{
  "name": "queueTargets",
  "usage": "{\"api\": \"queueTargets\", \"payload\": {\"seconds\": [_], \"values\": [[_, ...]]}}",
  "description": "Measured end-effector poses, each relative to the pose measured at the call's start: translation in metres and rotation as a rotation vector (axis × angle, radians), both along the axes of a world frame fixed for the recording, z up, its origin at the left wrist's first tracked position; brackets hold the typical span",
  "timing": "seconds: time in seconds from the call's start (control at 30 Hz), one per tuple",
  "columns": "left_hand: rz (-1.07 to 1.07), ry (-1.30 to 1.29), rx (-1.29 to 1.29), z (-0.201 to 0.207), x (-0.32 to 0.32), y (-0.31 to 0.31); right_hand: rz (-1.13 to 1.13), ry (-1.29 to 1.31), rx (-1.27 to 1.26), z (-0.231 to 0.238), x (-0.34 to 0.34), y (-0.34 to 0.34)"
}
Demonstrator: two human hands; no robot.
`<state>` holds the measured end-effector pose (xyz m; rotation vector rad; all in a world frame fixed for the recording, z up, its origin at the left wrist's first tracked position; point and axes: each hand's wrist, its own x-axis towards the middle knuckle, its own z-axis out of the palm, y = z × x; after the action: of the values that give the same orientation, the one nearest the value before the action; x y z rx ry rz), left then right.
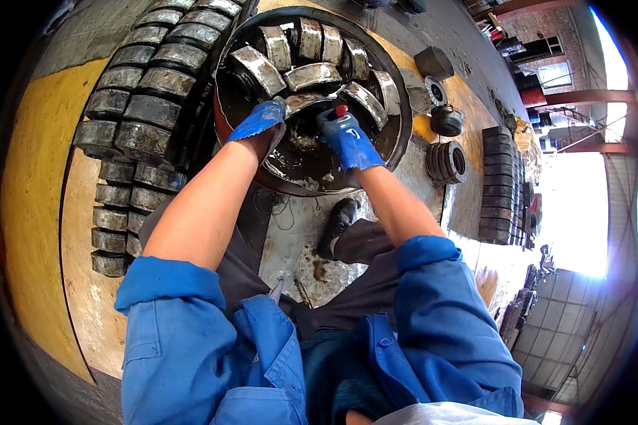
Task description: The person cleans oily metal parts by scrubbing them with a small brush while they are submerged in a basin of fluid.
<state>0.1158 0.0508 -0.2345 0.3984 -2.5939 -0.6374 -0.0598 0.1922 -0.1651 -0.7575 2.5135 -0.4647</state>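
Note:
In front of me stands a large round metal tub [403, 134] with a dark, wet inside. My left hand [261, 122], in a blue glove, grips the near left edge of a worn metal ring [301, 104] inside it. The blue-gloved right hand [349, 139] is closed round a tool with a red end [341, 111]; the rest of that tool is hidden by the glove and the shadow. More thick metal rings [260, 69] lie around the tub's far side, some tilted against each other. White residue clings to the tub's near inner wall.
Rows of stacked dark metal rings [152, 110] stand close on my left. To the right are a ring stack [446, 163], a dark pot [447, 120] and a bucket [434, 64]. Farther right runs another block of stacked rings [498, 185]. My shoe [342, 221] is near the tub's base.

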Motion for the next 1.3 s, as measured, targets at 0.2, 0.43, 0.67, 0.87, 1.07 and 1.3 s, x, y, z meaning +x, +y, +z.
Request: {"api": "queueTargets", "payload": {"seconds": [0.2, 0.43, 0.67, 0.87, 1.07, 1.3], "values": [[0.025, -0.054, 0.087, 0.001, -0.002, -0.003, 0.286, 0.378, 0.162, 0.026, 0.01, -0.007], [0.122, -0.28, 0.381, 0.032, -0.011, -0.002, -0.45, -0.585, -0.362, -0.008, 0.015, 0.019], [0.142, -0.232, 0.09, -0.028, -0.034, -0.021, -0.749, -1.091, -0.761, -0.023, 0.007, 0.026], [0.287, -0.33, 0.674, -0.011, -0.052, -0.015, -1.154, -1.309, -1.055, -0.057, 0.004, 0.024], [0.184, -0.3, 0.477, 0.002, -0.051, 0.001, -0.775, -1.198, -0.843, -0.077, -0.013, 0.027], [0.193, -0.085, 0.813, 0.082, -0.007, 0.019, 0.074, -0.474, -0.52, -0.05, -0.011, 0.021]]}}
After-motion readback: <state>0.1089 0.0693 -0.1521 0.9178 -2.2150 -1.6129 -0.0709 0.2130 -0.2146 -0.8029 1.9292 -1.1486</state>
